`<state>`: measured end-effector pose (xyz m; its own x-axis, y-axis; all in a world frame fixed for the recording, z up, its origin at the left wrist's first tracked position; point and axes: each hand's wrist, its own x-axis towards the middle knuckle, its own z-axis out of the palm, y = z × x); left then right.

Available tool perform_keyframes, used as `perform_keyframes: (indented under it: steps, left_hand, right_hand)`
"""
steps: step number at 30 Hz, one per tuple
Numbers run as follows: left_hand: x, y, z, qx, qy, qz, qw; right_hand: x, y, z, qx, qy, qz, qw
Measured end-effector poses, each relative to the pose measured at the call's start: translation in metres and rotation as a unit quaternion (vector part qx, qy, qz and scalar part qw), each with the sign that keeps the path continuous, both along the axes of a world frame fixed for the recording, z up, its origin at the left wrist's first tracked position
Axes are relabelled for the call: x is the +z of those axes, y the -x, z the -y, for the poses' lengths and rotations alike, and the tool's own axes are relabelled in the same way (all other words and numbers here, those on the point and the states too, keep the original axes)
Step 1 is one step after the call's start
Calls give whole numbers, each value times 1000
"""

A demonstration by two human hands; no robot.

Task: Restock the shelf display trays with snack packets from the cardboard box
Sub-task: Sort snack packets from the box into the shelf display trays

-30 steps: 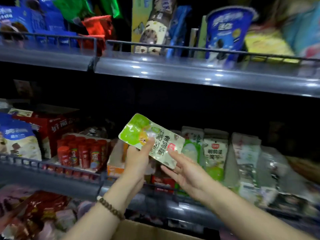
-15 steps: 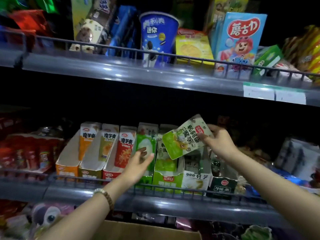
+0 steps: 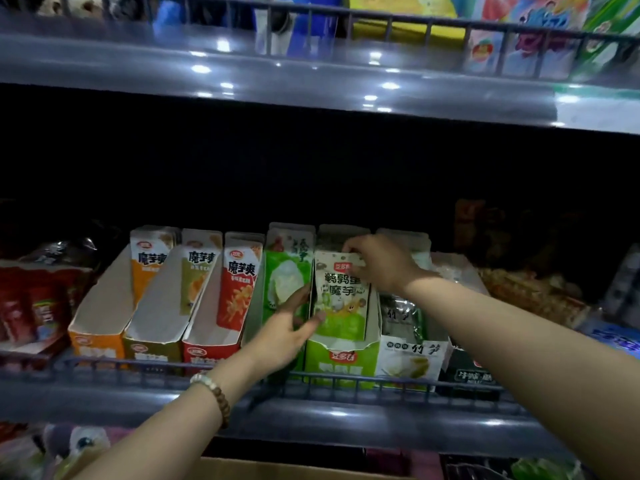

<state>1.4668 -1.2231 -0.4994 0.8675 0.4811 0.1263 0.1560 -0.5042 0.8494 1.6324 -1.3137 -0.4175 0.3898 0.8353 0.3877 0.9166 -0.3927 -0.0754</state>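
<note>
A green-and-white snack packet [image 3: 341,299] stands upright in the green display tray [image 3: 341,363] on the middle shelf. My right hand [image 3: 379,263] pinches the packet's top edge from above. My left hand [image 3: 289,332] holds the tray's left wall, thumb resting against the packet's lower front. The cardboard box [image 3: 277,469] shows only as a brown strip at the bottom edge, below the shelf.
Orange [image 3: 98,341], olive [image 3: 152,348] and red [image 3: 211,348] trays stand left of the green ones, a white tray [image 3: 410,365] and a dark one to the right. A wire rail [image 3: 138,367] fronts the shelf. The upper shelf [image 3: 277,81] overhangs with more goods.
The packet went from tilted in the air in my right hand down into the green tray, upright. My left hand moved right to the tray's side. The camera came closer.
</note>
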Motion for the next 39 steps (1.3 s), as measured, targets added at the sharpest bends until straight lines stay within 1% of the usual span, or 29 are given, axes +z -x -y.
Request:
perform_keyframes:
  steps: [2,10,15,18,21,24,27,29,33,36,39]
  left_hand:
    - [-6,-3,-5,9,5,4,1000]
    - [-13,-8,-8,26,24,41,999]
    - [-3,-4,1,39,8,44,998]
    - [6,7,10,38,-28,35,998]
    - [15,28,23,38,-80,20,996]
    - [19,57,36,43,-168,-3,985]
    - [9,90,48,40,-249,-18,968]
    - [-6,112,55,34,-264,-27,963]
    - [-50,159,69,24,-237,-75,968]
    - [-92,190,70,3,-206,-134,969]
    - [-135,210,61,2,-184,-218,958]
  right_hand:
    - [-5,-5,-3,-4,-6,7,1000]
    - [-16,-11,-4,-13,-20,-17,1000]
    - [-17,-3,8,-42,-36,-18,998]
    - [-10,13,24,-46,-24,-47,998]
    - [-13,34,48,-10,17,-102,995]
    - [-22,59,77,14,20,-130,991]
    - [-34,91,105,36,9,-186,982]
    - [-48,114,121,58,11,-202,978]
    - [-101,157,144,90,28,-260,961]
    - [-157,178,153,82,71,-310,945]
    - [-210,192,152,49,118,-372,919]
